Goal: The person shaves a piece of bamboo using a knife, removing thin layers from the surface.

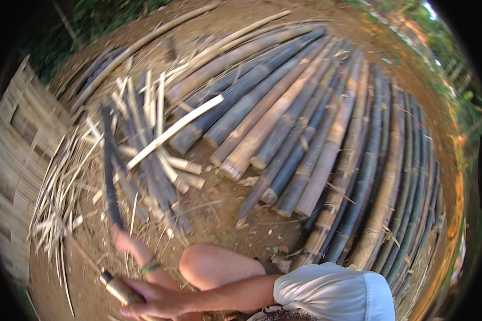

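Two hands: both in front of the bare knee (211, 263), low over the dirt ground (241, 227); right forearm crosses over the left one.
Left hand (127, 243): closed on the near end of the dark strip; blurred, so exact finger placement can't be told. Green band (151, 267) on its wrist.
Dark strip (109, 171): long, narrow, slightly bent; runs from the left hand away toward the far edge of the ground, passing over the pale offcuts.
Right hand (152, 299): wrapped around the knife handle (120, 290), thumb side up toward the blade. Pale grey sleeve (326, 289) on that arm.
Knife blade (82, 249): thin, points away and left, over the thin shavings; well apart from the dark strip.
Thin shavings (59, 203): loose tangle at the ground's left edge, beside the woven panel (24, 160) with its rectangular openings.
Split slats (135, 115): crossed heap right of the shavings, pale and dark faces mixed; one long pale slat (174, 132) lies diagonally on top.
Bamboo poles (281, 128): side by side, fanned from mid-ground to the right edge; dark, brown and tan.
Greenery (99, 27): beyond the far-left corner of the ground.
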### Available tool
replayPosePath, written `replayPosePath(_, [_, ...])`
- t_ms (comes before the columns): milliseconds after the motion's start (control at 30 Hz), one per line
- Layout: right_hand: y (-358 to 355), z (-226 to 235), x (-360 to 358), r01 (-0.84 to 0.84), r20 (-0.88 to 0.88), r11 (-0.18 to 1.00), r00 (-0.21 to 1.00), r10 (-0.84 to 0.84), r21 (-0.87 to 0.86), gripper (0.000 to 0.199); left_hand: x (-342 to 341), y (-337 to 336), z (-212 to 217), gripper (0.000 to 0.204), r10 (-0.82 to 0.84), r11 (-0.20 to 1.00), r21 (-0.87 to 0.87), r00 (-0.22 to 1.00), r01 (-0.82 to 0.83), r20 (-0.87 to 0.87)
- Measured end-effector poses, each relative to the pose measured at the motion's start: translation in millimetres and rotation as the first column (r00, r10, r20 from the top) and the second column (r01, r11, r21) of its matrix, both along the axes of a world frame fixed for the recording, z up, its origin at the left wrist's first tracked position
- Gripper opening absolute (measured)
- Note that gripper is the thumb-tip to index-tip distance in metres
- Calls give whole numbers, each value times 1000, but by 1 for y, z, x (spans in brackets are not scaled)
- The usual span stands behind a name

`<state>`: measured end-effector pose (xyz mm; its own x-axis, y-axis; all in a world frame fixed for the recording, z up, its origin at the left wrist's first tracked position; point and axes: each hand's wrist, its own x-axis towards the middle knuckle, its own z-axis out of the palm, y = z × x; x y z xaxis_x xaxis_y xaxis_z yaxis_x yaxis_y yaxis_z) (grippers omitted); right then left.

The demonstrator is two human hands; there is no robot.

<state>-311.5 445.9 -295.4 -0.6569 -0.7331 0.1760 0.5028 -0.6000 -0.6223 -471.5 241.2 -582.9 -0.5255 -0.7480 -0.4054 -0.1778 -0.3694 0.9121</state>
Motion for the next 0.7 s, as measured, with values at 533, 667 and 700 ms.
replayPosePath(533, [31, 16, 35, 152, -130, 835, 987, -98, 528, 44, 168, -127, 145, 37, 224, 859, -445, 968, -253, -117])
replayPosePath(667, [19, 17, 42, 184, -156, 804, 981, -115, 565, 38, 228, -171, 196, 41, 306, 764, -511, 918, -394, -251])
replayPosePath(700, [11, 14, 44, 203, -178, 777, 977, -118, 596, 38, 249, -188, 207, 43, 335, 734, -524, 901, -433, -275])
